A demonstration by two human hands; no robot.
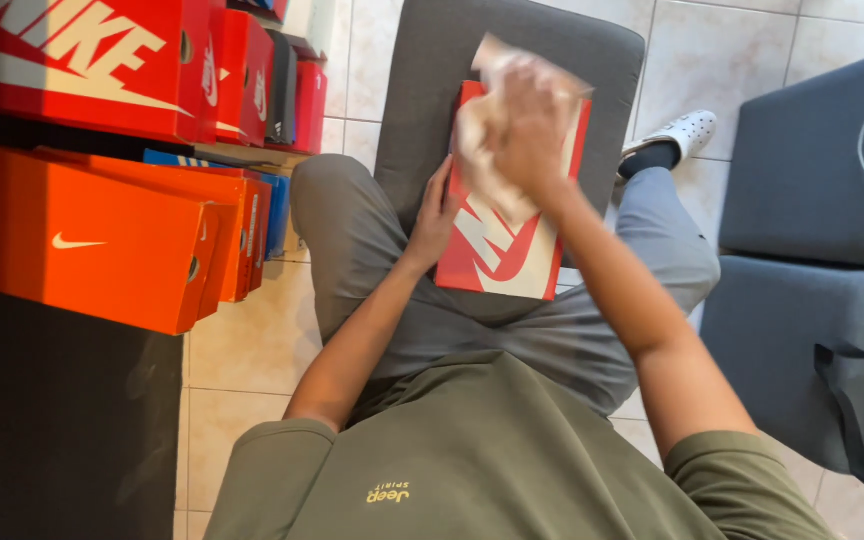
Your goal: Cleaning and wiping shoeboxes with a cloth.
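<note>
Shoebox (500,245) lid, red with a large white curved emblem, faces up on the person's lap, its far end resting against a grey padded stool (432,70) that stands just ahead of the knees. The box lies lengthwise away from the body, and its upper half is covered by the right hand and what that hand carries. The left hand (434,215) lies flat along the box's left edge, fingers stretched out and touching the cardboard side, steadying rather than clasping it. The right hand (530,130) is blurred; it is closed around a crumpled sheet of pale tissue paper (487,125), held over the top end of the box, and the paper's corners stick out above and to the left of the fingers. Whether the paper touches the lid cannot be told.

Grey trousers (352,230) and an olive green shirt (472,460) fill the near part of the view. One foot in a dark sock and a white perforated clog (682,132) rests on the beige tiled floor (252,340) to the right of the stool. To the left, well apart from the hands, orange shoeboxes (82,240) stand stacked on a black surface, with red shoeboxes (112,60) piled behind them. On the right stand dark blue cushioned seats (812,170).
</note>
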